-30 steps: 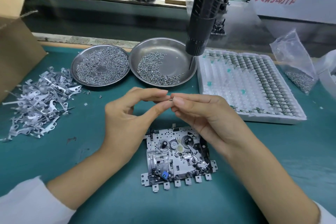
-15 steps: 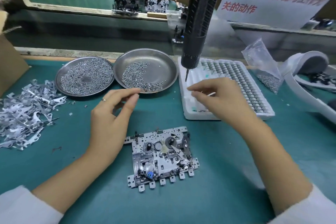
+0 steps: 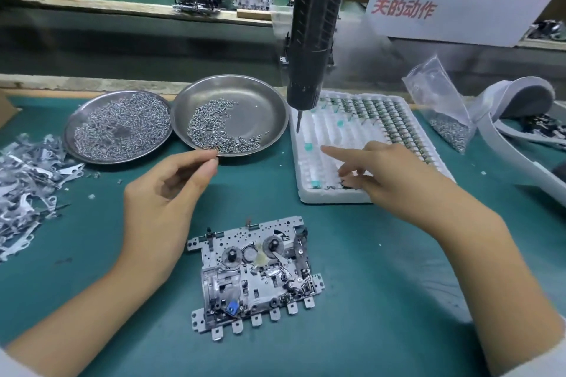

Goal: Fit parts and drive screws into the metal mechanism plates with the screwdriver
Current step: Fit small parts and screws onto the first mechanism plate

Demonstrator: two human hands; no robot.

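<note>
The metal mechanism plate [image 3: 254, 275] lies flat on the green mat, between my forearms. My left hand [image 3: 162, 199] hovers above and left of it, thumb and forefinger pinched together on something tiny at the near rim of the right screw dish [image 3: 275, 110]. My right hand [image 3: 395, 180] reaches over the near edge of the white foam parts tray [image 3: 324, 196]; its forefinger is straight and the other fingertips touch down by a small dark part. The black electric screwdriver [image 3: 312, 40] hangs untouched above the tray's left end, bit pointing down.
A second dish [image 3: 79, 119] full of screws sits left of the first. Loose stamped metal levers [image 3: 24, 187] are heaped at the left edge. A plastic bag of screws [image 3: 441, 107] and a white curved object [image 3: 520, 162] stand at the right.
My hands were joined at the fingertips over the plate, then parted. The right hand went to the foam tray; the left stayed near the dish, still pinched. The view shifted.
</note>
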